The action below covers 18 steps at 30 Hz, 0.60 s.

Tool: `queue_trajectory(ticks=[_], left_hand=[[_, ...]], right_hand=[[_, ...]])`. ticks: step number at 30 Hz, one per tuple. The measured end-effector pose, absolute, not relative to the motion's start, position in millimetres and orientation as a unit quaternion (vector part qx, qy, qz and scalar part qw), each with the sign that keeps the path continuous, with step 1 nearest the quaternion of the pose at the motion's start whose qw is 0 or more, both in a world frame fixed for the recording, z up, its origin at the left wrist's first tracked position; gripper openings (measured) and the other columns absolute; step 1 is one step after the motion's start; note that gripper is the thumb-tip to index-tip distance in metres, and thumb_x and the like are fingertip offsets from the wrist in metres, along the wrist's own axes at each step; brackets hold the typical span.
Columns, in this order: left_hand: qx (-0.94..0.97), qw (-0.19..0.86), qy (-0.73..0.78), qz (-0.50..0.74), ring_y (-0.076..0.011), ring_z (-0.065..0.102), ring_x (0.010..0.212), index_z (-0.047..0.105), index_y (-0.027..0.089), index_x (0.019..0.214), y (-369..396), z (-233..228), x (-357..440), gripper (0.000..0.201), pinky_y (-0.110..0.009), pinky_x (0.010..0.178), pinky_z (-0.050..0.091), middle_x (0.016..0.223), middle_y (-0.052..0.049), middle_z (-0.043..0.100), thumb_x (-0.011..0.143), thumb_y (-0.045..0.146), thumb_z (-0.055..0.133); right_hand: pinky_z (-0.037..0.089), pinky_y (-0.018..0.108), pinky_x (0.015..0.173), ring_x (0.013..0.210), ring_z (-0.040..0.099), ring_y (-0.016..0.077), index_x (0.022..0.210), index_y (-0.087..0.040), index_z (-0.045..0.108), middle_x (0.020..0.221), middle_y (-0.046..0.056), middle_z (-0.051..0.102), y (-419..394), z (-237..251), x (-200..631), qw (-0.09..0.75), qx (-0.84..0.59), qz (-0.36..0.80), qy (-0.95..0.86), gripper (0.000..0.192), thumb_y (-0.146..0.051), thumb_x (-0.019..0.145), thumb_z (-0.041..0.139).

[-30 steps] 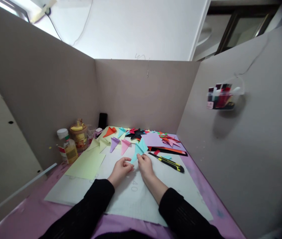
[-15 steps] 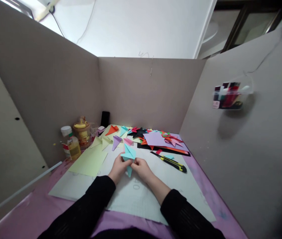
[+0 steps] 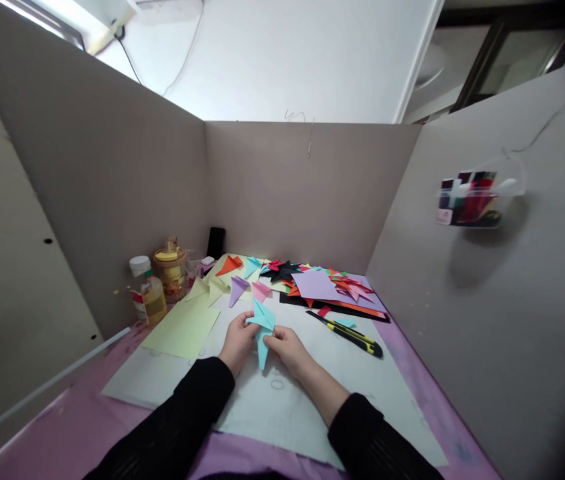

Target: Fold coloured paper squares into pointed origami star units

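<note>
A folded piece of light blue origami paper [image 3: 263,327] is held between both hands above a white sheet [image 3: 312,400]; its narrow pointed end hangs toward me. My left hand [image 3: 237,342] pinches its left edge. On the other side, my right hand [image 3: 288,347] grips it with thumb and fingertips. Just beyond the hands lie a purple folded piece [image 3: 238,289] and a pink folded piece [image 3: 261,291]. An orange folded piece [image 3: 229,265] and another light blue one [image 3: 252,267] sit farther back.
A black and yellow utility knife [image 3: 350,335] lies at the right. Behind it are a lilac square sheet [image 3: 315,285] and colourful folded stars [image 3: 282,272]. Pale green paper [image 3: 182,330], a bottle [image 3: 148,293] and a jar [image 3: 170,270] are on the left. Grey panels [image 3: 287,193] enclose the table.
The fingers have shifted on the light blue paper, and more of its lower pointed part now shows between the hands. The whole view has moved slightly.
</note>
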<state>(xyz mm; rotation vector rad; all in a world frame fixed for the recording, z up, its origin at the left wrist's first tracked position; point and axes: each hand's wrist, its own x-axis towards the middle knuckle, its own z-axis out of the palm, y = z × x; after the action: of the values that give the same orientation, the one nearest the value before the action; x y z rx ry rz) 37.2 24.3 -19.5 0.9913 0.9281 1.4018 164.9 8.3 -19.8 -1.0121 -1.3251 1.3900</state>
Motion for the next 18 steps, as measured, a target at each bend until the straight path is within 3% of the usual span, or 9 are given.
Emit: queue_trajectory(ticks=[18], left_hand=[[0.445,0.598,0.366,0.557,-0.0146,0.061,0.061,0.063,0.011,0.09,20,-11,41,0.034,-0.025,0.062,0.046,0.072,-0.005,0.068,0.061,0.027,0.073]], right_hand=[[0.022,0.019,0.038,0.038,0.034,0.0063,0.067,-0.019,0.049,0.045,-0.008,0.043,18,-26,173,0.577,-0.391,0.553,-0.457,0.018,-0.033,0.07,0.061]])
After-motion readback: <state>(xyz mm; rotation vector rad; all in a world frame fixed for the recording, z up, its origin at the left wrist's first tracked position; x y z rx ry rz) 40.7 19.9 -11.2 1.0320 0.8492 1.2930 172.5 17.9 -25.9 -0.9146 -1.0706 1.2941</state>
